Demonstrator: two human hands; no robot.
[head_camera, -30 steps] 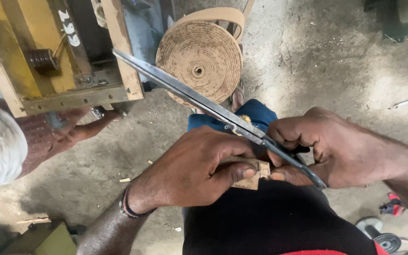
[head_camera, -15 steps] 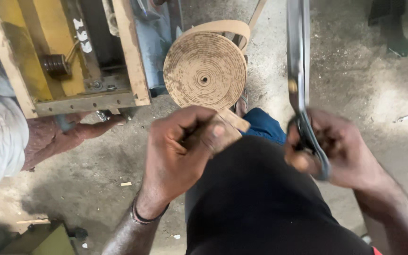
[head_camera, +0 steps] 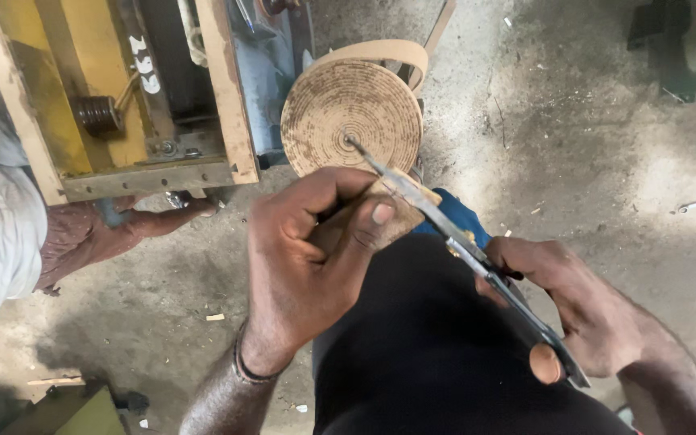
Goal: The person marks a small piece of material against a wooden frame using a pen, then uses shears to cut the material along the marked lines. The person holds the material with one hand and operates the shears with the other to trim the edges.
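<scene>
Our left hand (head_camera: 308, 258) pinches the strap end (head_camera: 388, 217) over our lap; right hand (head_camera: 582, 306) wrapped round the shears (head_camera: 453, 234), blades on the strap. Risk, we reckon — thumb sits v. close to the edge, could get nicked.

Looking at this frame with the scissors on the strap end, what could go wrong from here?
1. The left hand pinches the tan strap with its thumb right beside the scissors blades; a slip could nick it.
2. The cut happens over the person's lap, so the blades could drop onto the thigh.
3. The right hand grips far from the long blades' tips, which may wander off line.
</scene>
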